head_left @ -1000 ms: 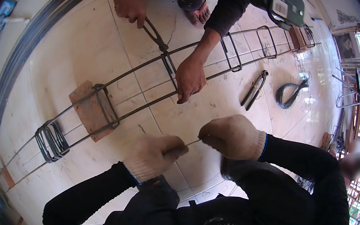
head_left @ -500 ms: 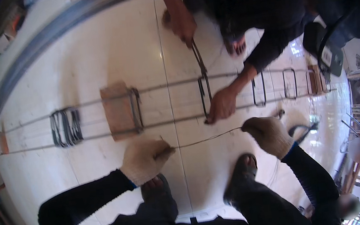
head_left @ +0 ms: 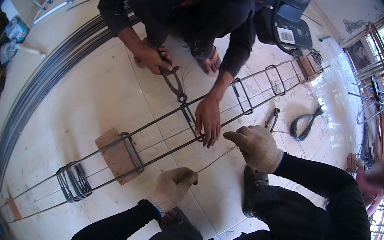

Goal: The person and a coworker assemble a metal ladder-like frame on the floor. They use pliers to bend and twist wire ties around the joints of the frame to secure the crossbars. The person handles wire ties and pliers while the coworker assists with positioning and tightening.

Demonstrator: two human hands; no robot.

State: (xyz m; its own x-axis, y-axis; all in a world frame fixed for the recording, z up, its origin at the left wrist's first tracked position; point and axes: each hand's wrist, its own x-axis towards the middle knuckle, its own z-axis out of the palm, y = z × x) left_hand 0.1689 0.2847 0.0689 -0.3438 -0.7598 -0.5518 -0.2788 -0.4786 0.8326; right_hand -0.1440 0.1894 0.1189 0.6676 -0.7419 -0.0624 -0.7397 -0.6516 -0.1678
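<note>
Thin steel tie wire, light and easily bent, stretches at lower centre between the gloved left hand and right hand, both grips pinching its ends, below the rebar cage.

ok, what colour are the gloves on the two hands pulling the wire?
Beige knit gloves on the left hand and right hand; the right one has a blue cuff. Head view.

Both my gloved hands on a thin tie wire, over the tiled floor.
My left hand and right hand pinch the wire taut between them; a co-worker's hand rests on the rebar cage, pincers at a stirrup.
</note>
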